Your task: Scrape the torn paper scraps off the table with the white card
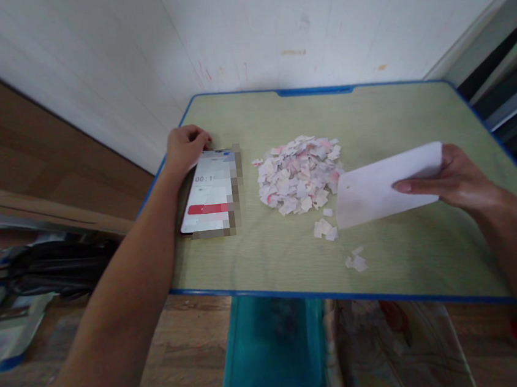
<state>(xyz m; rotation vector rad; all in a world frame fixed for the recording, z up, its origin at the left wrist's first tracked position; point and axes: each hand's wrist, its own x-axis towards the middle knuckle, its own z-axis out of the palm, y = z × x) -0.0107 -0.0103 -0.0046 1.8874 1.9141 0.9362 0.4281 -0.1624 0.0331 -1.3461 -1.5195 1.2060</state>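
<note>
On the left of the table, my left hand rests beside the top of a phone with its fingers curled in; nothing shows between them. The phone lies face up with a running time display and a red bar on its screen. My right hand grips a white sheet of paper, thumb on the near face, fingers hidden behind. The sheet appears folded and is held tilted over the table. Its left end is close to a heap of small torn paper pieces, white with some pink.
Loose scraps lie in front of the heap, with more scraps nearer the front edge. The blue-edged table stands against a white wall. Below its front edge are a teal plastic bin and patterned cloth.
</note>
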